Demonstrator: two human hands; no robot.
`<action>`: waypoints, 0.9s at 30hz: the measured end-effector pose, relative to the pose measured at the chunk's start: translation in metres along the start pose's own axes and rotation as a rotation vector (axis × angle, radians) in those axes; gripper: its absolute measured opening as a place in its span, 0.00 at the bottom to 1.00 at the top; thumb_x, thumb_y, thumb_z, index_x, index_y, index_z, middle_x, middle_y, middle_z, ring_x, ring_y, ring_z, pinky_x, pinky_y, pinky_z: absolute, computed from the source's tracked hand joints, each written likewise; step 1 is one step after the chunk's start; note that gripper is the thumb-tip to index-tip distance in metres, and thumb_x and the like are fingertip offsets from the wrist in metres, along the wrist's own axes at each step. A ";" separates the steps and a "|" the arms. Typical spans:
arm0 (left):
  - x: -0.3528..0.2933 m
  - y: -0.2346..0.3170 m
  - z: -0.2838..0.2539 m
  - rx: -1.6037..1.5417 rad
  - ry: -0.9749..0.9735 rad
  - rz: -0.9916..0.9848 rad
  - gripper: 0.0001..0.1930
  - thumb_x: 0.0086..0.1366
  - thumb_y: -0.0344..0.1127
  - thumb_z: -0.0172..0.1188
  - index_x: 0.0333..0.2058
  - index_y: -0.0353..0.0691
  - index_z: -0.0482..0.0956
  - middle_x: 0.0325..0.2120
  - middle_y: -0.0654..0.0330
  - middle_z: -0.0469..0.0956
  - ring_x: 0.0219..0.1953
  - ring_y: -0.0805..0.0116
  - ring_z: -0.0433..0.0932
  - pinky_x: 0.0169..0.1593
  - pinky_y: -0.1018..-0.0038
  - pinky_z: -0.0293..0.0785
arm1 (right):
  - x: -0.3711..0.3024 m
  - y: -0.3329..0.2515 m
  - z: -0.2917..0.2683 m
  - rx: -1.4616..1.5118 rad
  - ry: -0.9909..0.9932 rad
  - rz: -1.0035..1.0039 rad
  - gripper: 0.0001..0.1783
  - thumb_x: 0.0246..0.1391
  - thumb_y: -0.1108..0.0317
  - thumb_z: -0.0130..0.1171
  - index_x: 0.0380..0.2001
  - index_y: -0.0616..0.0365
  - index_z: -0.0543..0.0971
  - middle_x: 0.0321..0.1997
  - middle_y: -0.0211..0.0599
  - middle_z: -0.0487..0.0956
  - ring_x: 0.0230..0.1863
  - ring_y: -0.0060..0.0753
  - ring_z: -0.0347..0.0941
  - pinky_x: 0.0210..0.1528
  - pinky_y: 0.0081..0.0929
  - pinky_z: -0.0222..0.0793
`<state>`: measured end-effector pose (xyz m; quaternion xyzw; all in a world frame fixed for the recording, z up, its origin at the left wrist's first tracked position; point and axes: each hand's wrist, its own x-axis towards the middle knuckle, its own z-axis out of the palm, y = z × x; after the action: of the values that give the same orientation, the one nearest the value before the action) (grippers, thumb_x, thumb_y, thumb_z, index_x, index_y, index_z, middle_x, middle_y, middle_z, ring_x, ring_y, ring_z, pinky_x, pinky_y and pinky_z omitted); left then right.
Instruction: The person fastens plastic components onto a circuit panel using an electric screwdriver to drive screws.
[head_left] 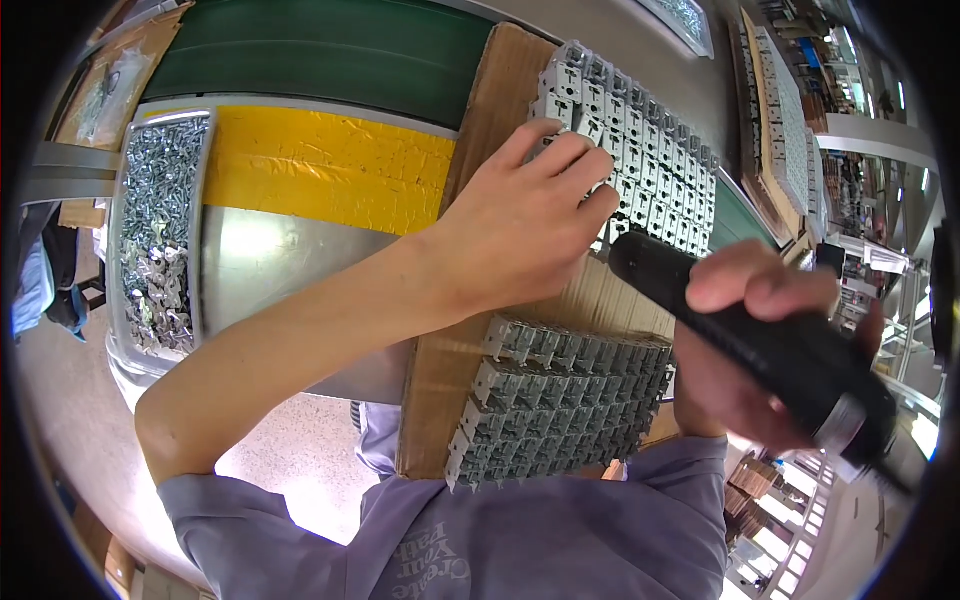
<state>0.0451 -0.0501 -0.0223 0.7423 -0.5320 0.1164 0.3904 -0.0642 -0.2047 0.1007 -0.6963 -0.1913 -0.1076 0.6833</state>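
Observation:
Rows of small silvery metal brackets (pixel 650 165) stand packed together on a cardboard sheet (pixel 437 400). Over their near-left edge, my left hand (pixel 530 215) bends its fingers down against the brackets. What its fingertips pinch, if anything, is hidden. My right hand (pixel 765 300) is wrapped round a black powered screwdriver (pixel 690 285), with a cord at its rear end. The tool's front end points left, close beside my left hand and the near edge of the rows. Its tip cannot be made out clearly. A second block of metal brackets (pixel 560 405) lies nearer to my body.
At the left, a clear tray (pixel 205 200) holds many screws (pixel 160 180) and shiny metal clips (pixel 160 300). Yellow tape (pixel 330 165) covers part of the metal bench (pixel 270 260), beside a green surface (pixel 310 50). More bracket-laden cardboard (pixel 770 130) stands at the far right.

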 end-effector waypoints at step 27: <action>-0.004 -0.009 -0.013 0.017 0.005 -0.005 0.17 0.44 0.29 0.64 0.36 0.37 0.75 0.46 0.54 0.70 0.54 0.52 0.69 0.58 0.58 0.66 | 0.045 0.036 0.032 -0.500 0.398 -0.237 0.35 0.55 0.72 0.49 0.65 0.65 0.52 0.26 0.48 0.76 0.19 0.34 0.71 0.24 0.28 0.73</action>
<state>0.0542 -0.0366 -0.0197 0.7466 -0.5283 0.1218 0.3856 -0.0120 -0.1677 0.0851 -0.7807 -0.1014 -0.3636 0.4980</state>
